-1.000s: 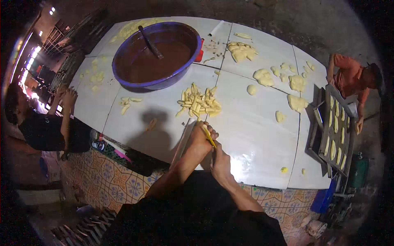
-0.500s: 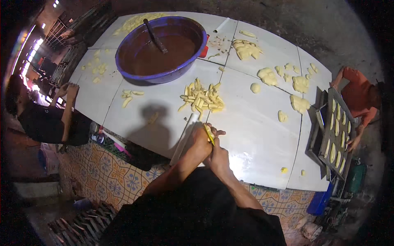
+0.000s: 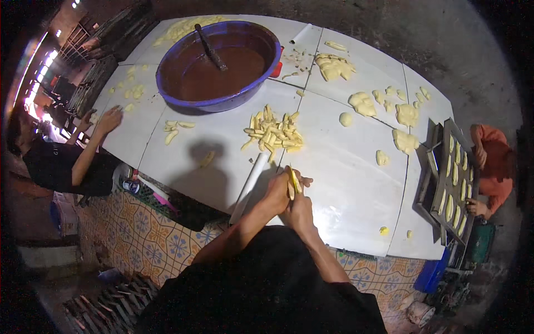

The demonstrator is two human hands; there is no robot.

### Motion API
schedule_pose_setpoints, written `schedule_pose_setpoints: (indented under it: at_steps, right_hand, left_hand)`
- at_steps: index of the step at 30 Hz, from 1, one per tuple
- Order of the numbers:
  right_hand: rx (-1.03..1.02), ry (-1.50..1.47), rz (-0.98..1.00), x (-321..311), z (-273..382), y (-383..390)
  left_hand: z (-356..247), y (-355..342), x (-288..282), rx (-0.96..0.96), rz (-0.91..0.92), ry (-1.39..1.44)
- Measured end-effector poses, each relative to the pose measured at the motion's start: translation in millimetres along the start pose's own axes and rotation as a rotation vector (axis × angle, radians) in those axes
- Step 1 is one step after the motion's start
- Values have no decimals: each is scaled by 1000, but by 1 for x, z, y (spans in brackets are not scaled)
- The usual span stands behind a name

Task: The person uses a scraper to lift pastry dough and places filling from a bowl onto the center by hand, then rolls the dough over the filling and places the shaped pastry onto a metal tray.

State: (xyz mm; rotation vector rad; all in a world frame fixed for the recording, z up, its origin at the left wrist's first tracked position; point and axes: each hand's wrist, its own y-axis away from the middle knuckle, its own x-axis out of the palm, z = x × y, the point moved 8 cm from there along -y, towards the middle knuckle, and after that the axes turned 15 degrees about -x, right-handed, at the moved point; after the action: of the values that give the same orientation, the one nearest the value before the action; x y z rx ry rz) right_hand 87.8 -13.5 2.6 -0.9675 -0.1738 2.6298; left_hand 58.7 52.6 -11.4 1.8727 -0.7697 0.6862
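My left hand [image 3: 278, 189] is closed round a pale banana piece [image 3: 290, 186], above the table near its front edge. My right hand [image 3: 299, 209] is pressed up against it from below, closed on a thin yellow knife-like tool [image 3: 296, 179] that lies along the piece; its exact shape is hard to make out. A white tube [image 3: 250, 181] lies left of my hands, and a pile of banana pieces [image 3: 271, 131] sits just beyond them on the white tiled table [image 3: 350, 161].
A purple basin [image 3: 245, 94] of brown liquid with a stirrer stands behind. Dough lumps [image 3: 361, 103] lie right. Stacked trays [image 3: 461, 167] with long pale pieces stand at the right edge beside an orange-clad person [image 3: 489, 145]. Another person [image 3: 55, 161] in black works at left.
My hands have shifted slightly right, still gripping together. The left person's hands have moved right onto the table. The orange-clad person has shifted downward in view beside the trays.
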Motion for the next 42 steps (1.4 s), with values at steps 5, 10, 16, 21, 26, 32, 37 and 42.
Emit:
schedule_pose_setpoints:
  at_steps: [5,10,16,21,26,32,37,42]
  right_hand:
    - [192,26,101,-10,5,-4]
    - [259,-476,-250,-31,-13,3]
    - [463,-620,-454,-65,-17,19]
    - [299,-212,-215,-47,-1,25]
    - [143,-172,-329,-53,12,24]
    - [176,-125,-171,-40,25,22]
    - [57,-94,-39,-31,36,23]
    - [170,-18,93,-19,28,23]
  left_hand:
    - [12,-15,-13,-24,36,-73]
    - [14,-27,-42,-154,75,368]
    - [-5,-21,-42,82,-70,218]
    - [-4,-16,-30,-145,-70,426]
    - [-1,-18,-18,-134,40,396]
    - [6,-31,-31,-50,-9,475]
    - [7,-23,-26,-77,-154,519]
    - [10,-26,-43,-49,-217,633]
